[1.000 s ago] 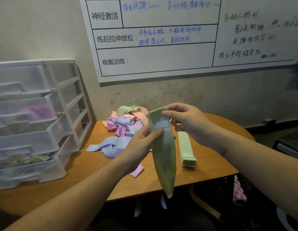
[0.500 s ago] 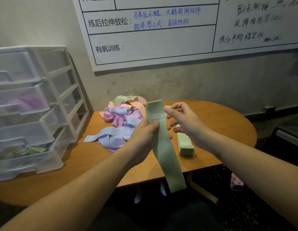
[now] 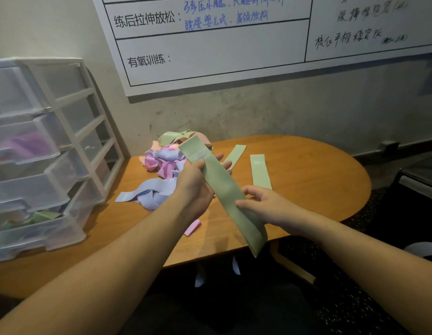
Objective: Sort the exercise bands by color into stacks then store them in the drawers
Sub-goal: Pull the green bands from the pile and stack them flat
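**Operator:** Head view. What is the step in hand, and how do I do it well?

**Guide:** You hold a green exercise band [image 3: 224, 189] flat between both hands, at centre frame above the near edge of the round wooden table [image 3: 306, 170]. The step, as judged, is to smooth this band and lay it with the greens. Two green bands already lie on the table: one upright strip [image 3: 260, 172] right of centre, and one tilted strip [image 3: 235, 153] just behind your left fingertips. Draw the band straight, keep its printed label end up, and set it squarely on one of those strips so that the edges match.

**Operator:** What should I avoid?

**Guide:** Keep the loose lower end clear of the table edge; it hangs past the rim and could drag. Do not let it fall on the mixed pile [image 3: 171, 160] of pink, lilac and green bands at upper centre.

**Operator:** State the hand pose.

**Guide:** Your left hand [image 3: 198, 187] is closed on the upper part of the band, thumb on the front face, fingers behind. Your right hand [image 3: 263, 204] pinches the right edge lower down, palm toward you, fingers curled. Both forearms reach in from the bottom corners of the frame.

**Operator:** Where does the stack go?

**Guide:** The clear plastic drawer unit [image 3: 72, 146] stands at the left of the frame. Its lowest drawer [image 3: 29, 228] appears to hold green already; treat that as the likely destination.
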### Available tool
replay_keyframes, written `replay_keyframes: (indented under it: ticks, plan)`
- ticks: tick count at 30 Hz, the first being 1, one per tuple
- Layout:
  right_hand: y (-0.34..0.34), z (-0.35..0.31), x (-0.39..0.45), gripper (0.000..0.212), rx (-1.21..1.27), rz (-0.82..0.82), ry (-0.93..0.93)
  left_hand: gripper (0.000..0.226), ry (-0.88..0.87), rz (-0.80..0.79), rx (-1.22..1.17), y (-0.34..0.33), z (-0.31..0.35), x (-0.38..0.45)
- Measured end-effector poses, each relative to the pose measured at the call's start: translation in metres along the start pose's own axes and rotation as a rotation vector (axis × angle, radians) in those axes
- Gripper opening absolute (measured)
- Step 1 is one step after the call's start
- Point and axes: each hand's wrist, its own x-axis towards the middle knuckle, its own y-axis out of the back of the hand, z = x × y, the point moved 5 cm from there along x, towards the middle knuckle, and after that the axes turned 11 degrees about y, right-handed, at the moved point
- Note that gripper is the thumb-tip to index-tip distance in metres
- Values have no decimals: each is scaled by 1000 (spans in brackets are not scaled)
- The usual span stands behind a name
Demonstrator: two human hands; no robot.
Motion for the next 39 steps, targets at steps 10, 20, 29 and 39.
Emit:
replay_keyframes:
  ticks: [10, 20, 29, 39]
  plan:
    - [16, 17, -4, 9, -152, 232, 169, 53, -174, 320, -106, 1, -6, 31]
    - [33, 33, -13, 13, -31, 183, 23, 26, -176, 269, 44, -20, -18, 67]
    - [69, 46, 3, 17, -40, 367, -97, 18, -147, 190, 207, -58, -12, 130]
    - [102, 72, 36, 14, 87, 267, -250, 14, -83, 227, 407, -64, -29, 193]
